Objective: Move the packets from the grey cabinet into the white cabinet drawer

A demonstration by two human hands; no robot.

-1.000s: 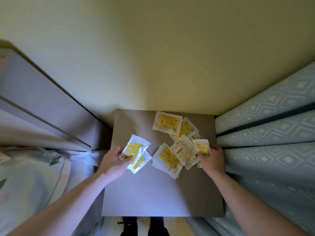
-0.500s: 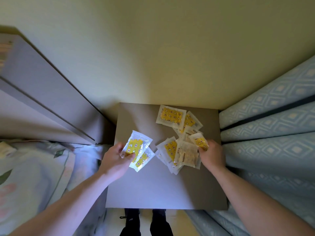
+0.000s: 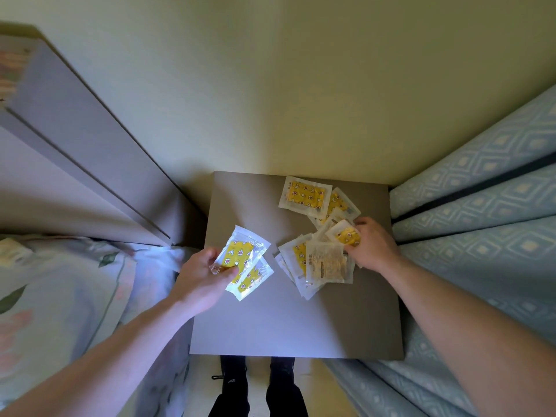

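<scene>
Head view. Grey square cabinet top: under both hands. Loose heap of clear plastic packets with yellow printed inserts: beside right hand; slick, overlapping, likely to slide or spill off if dragged. Left hand: pinching two such packets, lower one could slip. Right hand: gripping one small packet at heap's edge.

the person is showing two bare forearms with no sleeves in view, bare left hand and right hand, and is wearing black trousers and black shoes.
</scene>
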